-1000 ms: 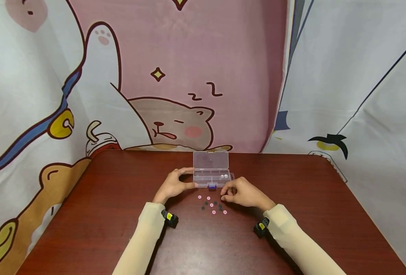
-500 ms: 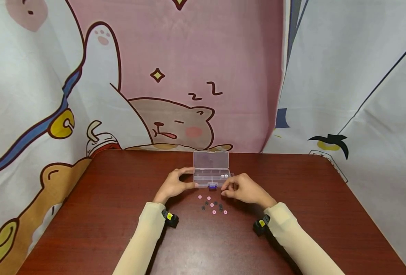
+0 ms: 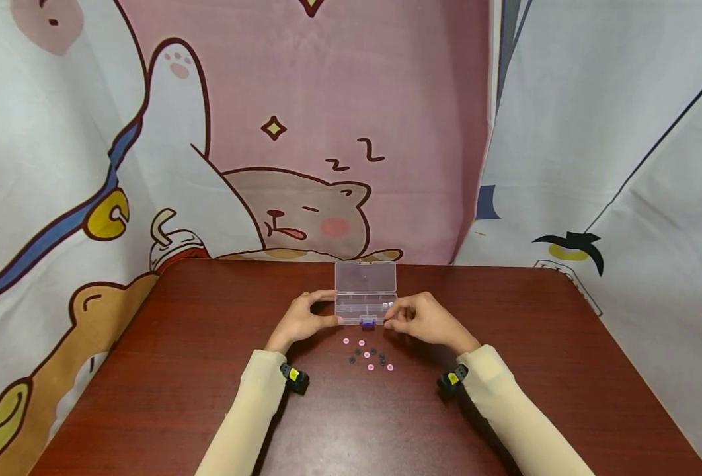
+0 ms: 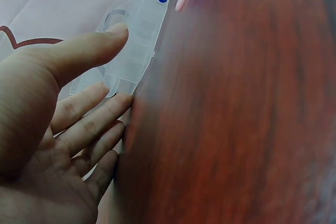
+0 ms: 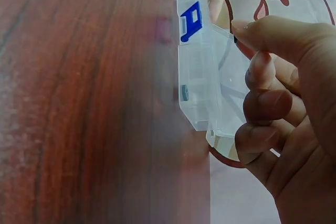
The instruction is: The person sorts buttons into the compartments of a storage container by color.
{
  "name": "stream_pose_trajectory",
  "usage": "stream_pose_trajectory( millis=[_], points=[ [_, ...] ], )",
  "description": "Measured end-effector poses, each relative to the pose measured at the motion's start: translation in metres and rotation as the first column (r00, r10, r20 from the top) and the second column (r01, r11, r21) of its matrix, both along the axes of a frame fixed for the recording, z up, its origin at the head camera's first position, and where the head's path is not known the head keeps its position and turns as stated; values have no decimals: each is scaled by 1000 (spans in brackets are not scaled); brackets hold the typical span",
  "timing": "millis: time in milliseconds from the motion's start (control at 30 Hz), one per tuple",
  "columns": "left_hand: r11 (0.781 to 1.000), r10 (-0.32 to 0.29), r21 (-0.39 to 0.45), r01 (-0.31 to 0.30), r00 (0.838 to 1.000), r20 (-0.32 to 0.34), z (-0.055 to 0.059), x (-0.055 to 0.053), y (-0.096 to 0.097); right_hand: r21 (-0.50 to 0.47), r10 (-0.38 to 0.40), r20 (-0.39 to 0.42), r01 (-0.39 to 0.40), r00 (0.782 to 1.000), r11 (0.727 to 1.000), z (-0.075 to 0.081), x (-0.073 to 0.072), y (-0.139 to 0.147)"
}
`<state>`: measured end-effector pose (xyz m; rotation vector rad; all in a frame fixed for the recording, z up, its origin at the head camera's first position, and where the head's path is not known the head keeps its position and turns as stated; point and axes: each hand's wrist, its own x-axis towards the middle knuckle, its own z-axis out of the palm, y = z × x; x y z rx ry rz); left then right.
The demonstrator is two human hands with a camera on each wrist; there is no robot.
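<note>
A clear plastic compartment box [image 3: 351, 309] stands on the table with its lid raised at the back and a blue latch [image 3: 367, 324] in front. My left hand [image 3: 299, 322] grips its left end, thumb at the front and fingers toward the back. My right hand [image 3: 425, 322] is at the box's front right corner. In the right wrist view its thumb and forefinger pinch a small black bead [image 5: 235, 39], mostly hidden by the fingertips. White beads [image 3: 385, 305] lie in a right-hand compartment. A dark bead [image 5: 185, 92] shows through the front wall.
Several pink beads [image 3: 366, 355] and black beads [image 3: 382, 360] lie scattered on the brown table [image 3: 351, 423] in front of the box. A printed cloth [image 3: 428, 165] hangs behind the table's far edge.
My right hand has risen and moved slightly away from me, from the table beside the beads to the box's front right corner. The left hand keeps its place on the box.
</note>
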<state>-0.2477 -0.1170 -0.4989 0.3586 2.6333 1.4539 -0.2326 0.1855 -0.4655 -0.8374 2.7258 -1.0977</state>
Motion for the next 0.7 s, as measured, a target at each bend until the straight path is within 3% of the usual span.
stream_pose_trajectory(
  millis=[700],
  points=[
    [1000,-4,-11,4,1000,-1,1,0,0,-44,-91,-11,91,996,995,3,-13,-6]
  ],
)
